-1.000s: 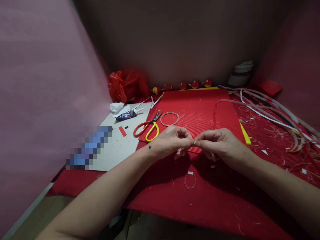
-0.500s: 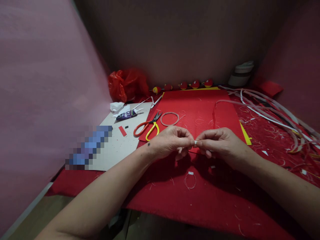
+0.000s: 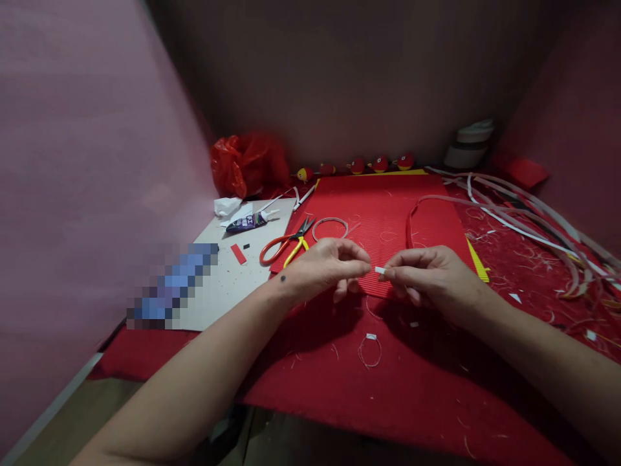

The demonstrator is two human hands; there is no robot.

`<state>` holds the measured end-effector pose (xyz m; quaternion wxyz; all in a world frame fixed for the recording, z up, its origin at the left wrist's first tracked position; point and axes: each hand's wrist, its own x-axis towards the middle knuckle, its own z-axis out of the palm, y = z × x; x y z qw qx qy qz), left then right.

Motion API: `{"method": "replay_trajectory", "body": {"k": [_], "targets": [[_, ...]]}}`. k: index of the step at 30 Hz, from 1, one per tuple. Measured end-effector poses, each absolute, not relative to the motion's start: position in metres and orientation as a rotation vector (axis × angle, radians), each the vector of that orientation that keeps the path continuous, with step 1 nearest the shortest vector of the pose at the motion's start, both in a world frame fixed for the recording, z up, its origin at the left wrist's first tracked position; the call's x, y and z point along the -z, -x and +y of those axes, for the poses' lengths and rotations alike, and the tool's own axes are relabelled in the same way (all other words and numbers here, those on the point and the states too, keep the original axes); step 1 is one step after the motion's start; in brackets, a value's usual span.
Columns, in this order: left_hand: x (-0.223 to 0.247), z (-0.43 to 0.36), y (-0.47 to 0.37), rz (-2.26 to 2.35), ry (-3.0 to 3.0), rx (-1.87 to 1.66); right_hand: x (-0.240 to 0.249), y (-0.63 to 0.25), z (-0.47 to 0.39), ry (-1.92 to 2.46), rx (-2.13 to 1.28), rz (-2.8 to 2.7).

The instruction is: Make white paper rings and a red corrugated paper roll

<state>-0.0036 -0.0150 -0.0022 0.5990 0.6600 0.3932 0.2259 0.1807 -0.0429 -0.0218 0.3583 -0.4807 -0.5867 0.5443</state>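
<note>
At the frame centre, our right hand [image 3: 439, 275] clamps a white piece [image 3: 379, 270] between fingertips; our left hand [image 3: 325, 265], just beside, has thumb and forefinger together.

A small white rectangular tab [image 3: 380, 270] shows a matt, paper-like face over a red rectangular corrugated sheet [image 3: 383, 207], its surface finely ribbed. From where I stand, the broad red tablecloth [image 3: 310, 388] reads as soft, matt fabric. Red-and-yellow-handled scissors [image 3: 299, 237] pair dark metal blades with smooth, plastic-looking grips. The flat pale-grey board [image 3: 233, 285] looks smooth and matt; the dark purple glue tube [image 3: 245, 224] is slick, the crumpled red plastic bag [image 3: 247, 165] thin and glossy.
</note>
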Motion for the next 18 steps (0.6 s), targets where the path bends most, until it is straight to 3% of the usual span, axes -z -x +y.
{"method": "replay_trajectory", "body": {"k": [4,10,18], "targets": [[-0.003,-0.02,0.001,1.005,-1.838,-0.762,0.024,-0.181,-0.042,1.268,-1.361,-1.501],[0.009,-0.027,-0.006,1.04,-2.496,-0.777,0.024,-0.18,-0.043,1.301,-1.277,-1.572],[0.012,-0.027,-0.007,1.053,-2.54,-0.648,0.023,-0.176,-0.047,1.328,-1.258,-1.644]]}}
